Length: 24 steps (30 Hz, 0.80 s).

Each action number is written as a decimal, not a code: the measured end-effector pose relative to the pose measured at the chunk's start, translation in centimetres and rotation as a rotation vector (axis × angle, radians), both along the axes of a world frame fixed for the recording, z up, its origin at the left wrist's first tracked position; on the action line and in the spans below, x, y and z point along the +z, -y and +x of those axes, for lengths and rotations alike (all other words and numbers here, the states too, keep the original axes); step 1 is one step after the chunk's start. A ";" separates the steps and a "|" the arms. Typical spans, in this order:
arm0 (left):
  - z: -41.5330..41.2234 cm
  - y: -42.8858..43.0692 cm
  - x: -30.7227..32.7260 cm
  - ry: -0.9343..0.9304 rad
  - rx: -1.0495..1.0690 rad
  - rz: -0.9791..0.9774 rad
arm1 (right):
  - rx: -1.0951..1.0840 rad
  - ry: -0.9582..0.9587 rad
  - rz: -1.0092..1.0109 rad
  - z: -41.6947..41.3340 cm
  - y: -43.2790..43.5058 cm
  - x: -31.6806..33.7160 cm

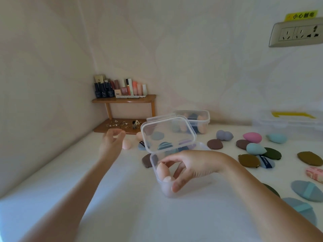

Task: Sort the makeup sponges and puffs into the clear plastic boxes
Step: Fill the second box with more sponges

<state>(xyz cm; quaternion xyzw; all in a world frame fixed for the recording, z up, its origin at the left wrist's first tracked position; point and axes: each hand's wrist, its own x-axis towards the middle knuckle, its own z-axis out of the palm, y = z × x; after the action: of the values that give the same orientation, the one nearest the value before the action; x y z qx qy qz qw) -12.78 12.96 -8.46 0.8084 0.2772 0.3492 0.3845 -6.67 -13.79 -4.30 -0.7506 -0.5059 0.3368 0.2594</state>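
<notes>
A clear plastic box (153, 164) stands mid-table with its hinged lid (167, 133) raised. Two peach sponges (161, 169) lie inside it. My right hand (190, 167) hovers over the box with relaxed, spread fingers just above those sponges and holds nothing. My left hand (111, 142) reaches forward, loosely curled and empty, just short of a peach sponge (126, 144) on the table. A second clear box (198, 120), lid on, holds sponges behind. To the right lie loose purple (224, 135), pink (252, 137) and teal sponges (256, 148), and brown (215, 144), olive (249, 160) and blue puffs (307, 190).
A wooden corner shelf (124, 100) carries cosmetics bottles, with small jewellery on its lower board (120, 128). A big clear bin with a yellow handle (293, 117) stands at the far right. A wall socket (297, 34) is above it. A pink packet (314, 173) lies at the right edge.
</notes>
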 end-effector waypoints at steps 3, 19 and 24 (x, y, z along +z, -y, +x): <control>2.2 -1.9 -1.2 -0.196 0.063 -0.057 | -0.022 0.012 0.005 0.2 -0.1 -0.4; 0.0 3.0 4.6 0.117 -0.468 -0.277 | -0.053 0.019 0.107 1.0 -0.6 -1.2; -0.3 7.0 5.3 -0.033 -0.622 -0.120 | -0.064 0.013 0.123 0.9 -0.5 -1.3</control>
<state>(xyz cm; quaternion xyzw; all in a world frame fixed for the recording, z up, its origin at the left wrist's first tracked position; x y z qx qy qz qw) -13.12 5.95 -3.21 0.8358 0.0432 0.1847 0.5152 -5.77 -13.32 -5.65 -0.7512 -0.5029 0.2919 0.3125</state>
